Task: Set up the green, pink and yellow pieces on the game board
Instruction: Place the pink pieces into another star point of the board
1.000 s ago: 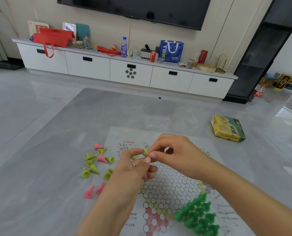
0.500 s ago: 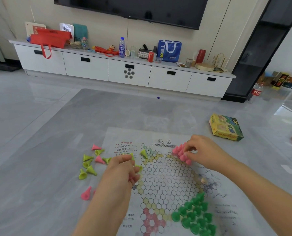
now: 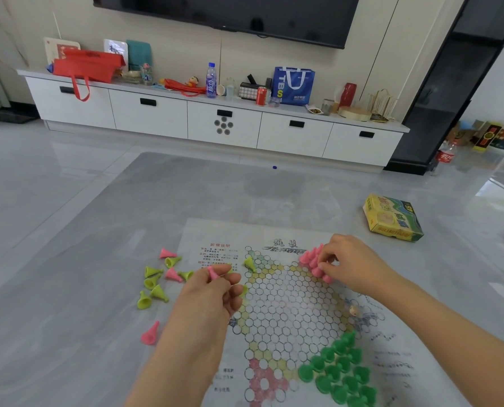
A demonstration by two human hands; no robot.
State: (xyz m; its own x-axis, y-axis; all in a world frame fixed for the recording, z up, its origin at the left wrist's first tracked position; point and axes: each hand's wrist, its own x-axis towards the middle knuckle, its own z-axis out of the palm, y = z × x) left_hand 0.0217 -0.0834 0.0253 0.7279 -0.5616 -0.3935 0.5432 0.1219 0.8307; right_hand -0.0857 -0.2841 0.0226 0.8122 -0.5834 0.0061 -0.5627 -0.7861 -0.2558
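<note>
blue bag reads "tbs". game board lies flat on the grey table, its print illegible. left hand, fingers curled, pinches a pink piece at the board's left edge. right hand pinches among standing pink pieces.

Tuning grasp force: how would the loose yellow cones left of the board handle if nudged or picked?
The yellow cones look like small hollow plastic, so probably light and stiff. Most lie on their sides, so a nudge likely rolls them in an arc. Their tapered sides may slip from a pinch.
</note>
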